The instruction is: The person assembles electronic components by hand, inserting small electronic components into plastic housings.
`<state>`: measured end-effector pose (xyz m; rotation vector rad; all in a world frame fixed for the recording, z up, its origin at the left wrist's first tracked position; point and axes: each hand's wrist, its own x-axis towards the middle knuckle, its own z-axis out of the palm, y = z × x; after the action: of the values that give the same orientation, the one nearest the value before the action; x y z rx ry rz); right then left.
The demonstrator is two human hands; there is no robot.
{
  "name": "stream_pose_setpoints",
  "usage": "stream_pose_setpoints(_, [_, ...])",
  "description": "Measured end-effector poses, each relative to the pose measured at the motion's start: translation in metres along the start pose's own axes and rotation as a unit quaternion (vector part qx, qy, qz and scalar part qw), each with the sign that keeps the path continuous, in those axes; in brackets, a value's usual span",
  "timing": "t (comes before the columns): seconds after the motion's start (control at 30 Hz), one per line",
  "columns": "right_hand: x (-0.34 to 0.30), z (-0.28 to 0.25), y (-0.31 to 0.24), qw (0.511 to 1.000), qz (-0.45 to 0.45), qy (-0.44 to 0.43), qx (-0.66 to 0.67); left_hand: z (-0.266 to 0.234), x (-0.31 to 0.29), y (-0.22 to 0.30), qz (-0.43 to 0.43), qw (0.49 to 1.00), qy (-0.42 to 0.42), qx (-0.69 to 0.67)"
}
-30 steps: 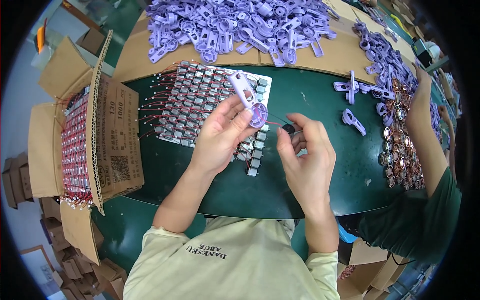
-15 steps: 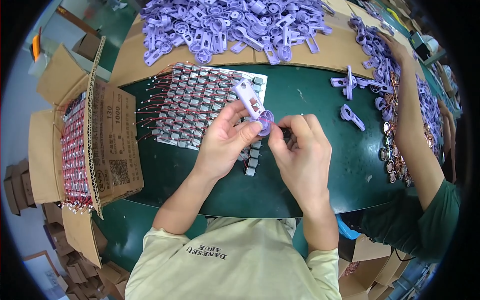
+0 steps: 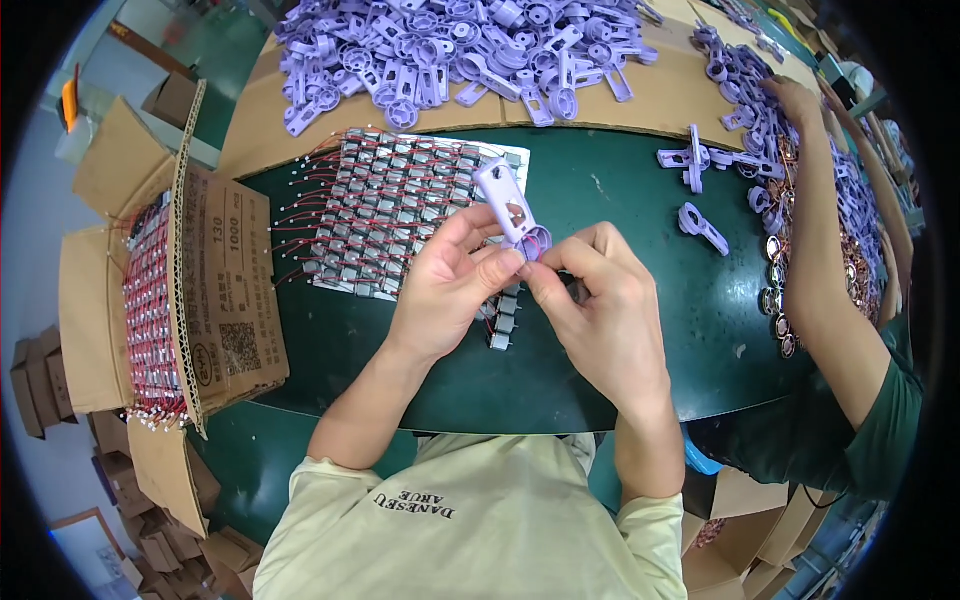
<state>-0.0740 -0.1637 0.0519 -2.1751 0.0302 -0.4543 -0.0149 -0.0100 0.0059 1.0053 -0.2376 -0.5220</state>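
Carefully Held: 1 Purple Part [image 3: 502,193]

Near the right edge of the motor rows [image 3: 390,210], the lines of small grey motors with red wires, the purple part is held up in the air. It leans, with its round cup [image 3: 528,247] at the low end. The left hand [image 3: 445,275] is clamped on the part by the cup. The right hand [image 3: 605,300] meets the cup from the other side, thumb and pointing finger close together. I cannot tell what they pinch, because the tips hide it. A bit of red wire [image 3: 536,241] shows in the cup. Some dark thing [image 3: 577,291] peeks out of the right hand, too hidden to name.

I think the step in hand is fixing the wire at the cup. The next move seems to call for a firm left hold and small, soft right finger moves, so the wire does not snag.

Past the far side of the motor rows is a big purple pile [image 3: 450,60]. Left of the motor rows stands 1 open box [image 3: 240,290] with more motors. Well to their right, 1 loose purple piece [image 3: 705,230] lies on the green table [image 3: 620,370].
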Motion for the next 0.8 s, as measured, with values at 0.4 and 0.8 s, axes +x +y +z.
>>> stream_pose_setpoints(0.4, [-0.001, 0.010, -0.006, 0.984, -0.113, 0.035, -0.135, -0.006, -0.002, -0.004, -0.031, 0.997, 0.043, -0.062])
stream_pose_setpoints(0.8, [-0.002, 0.016, -0.020, 0.989, -0.056, 0.065, -0.123, 0.004, -0.004, -0.008, 0.071, 0.997, 0.016, -0.022])
